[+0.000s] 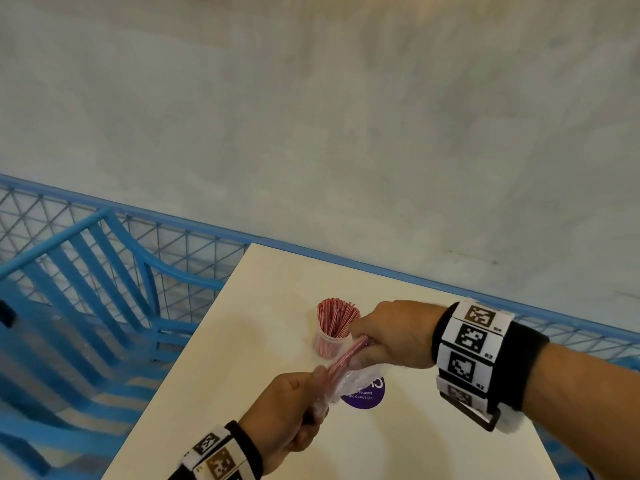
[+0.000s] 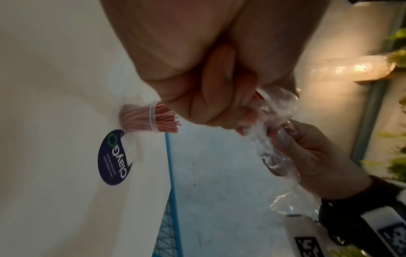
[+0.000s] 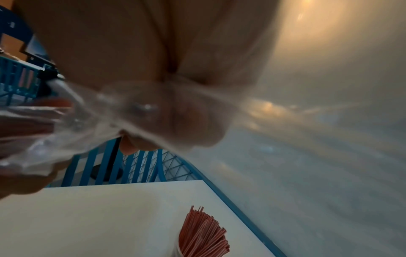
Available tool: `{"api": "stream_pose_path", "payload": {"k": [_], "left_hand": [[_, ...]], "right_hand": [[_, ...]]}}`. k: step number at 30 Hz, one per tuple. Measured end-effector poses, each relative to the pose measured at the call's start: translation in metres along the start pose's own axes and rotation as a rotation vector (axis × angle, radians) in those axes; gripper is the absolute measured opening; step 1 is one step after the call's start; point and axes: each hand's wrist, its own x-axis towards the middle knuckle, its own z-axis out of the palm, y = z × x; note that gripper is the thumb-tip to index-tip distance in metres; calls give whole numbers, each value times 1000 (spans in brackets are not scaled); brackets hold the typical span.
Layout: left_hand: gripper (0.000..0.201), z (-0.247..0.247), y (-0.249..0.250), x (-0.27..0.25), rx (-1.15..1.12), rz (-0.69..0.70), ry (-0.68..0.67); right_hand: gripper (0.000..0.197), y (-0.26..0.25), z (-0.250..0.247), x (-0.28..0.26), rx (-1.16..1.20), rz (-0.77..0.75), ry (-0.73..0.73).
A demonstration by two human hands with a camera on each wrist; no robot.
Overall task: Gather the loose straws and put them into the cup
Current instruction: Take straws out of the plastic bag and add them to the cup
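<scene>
A clear plastic cup (image 1: 331, 341) packed with red-and-white striped straws (image 1: 336, 315) stands upright on the cream table (image 1: 242, 358); it also shows in both wrist views as the cup (image 2: 151, 118) and the cup's straws (image 3: 203, 231). Just in front of the cup, both hands hold a second bundle of straws (image 1: 346, 358) partly wrapped in a crumpled clear plastic bag (image 1: 349, 382). My left hand (image 1: 317, 381) grips the near end, bag and straws together. My right hand (image 1: 363, 341) pinches the far end beside the cup's rim. The bag (image 2: 272, 107) hides most of the held straws.
A round purple sticker (image 1: 363, 396) lies on the table under the bag. A blue chair (image 1: 86, 289) stands left of the table, and a blue mesh railing (image 1: 207, 244) runs behind it. The table's left edge is close to my left hand.
</scene>
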Motion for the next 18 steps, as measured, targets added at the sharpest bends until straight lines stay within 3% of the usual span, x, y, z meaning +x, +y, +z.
{"api": "stream_pose_path", "payload": {"k": [2, 5, 7, 11, 18], "left_hand": [[59, -5, 1, 1, 78, 24, -82], [42, -9, 9, 2, 212, -6, -218], [30, -7, 13, 4, 428, -15, -262], [34, -5, 9, 14, 842, 43, -245], [59, -9, -10, 20, 857, 222, -138]], "right_hand": [[45, 2, 0, -1, -9, -1, -5], [45, 3, 0, -2, 15, -3, -7], [45, 4, 2, -1, 33, -2, 0], [44, 0, 10, 2, 98, -34, 20], [46, 3, 0, -8, 80, -22, 12]]}}
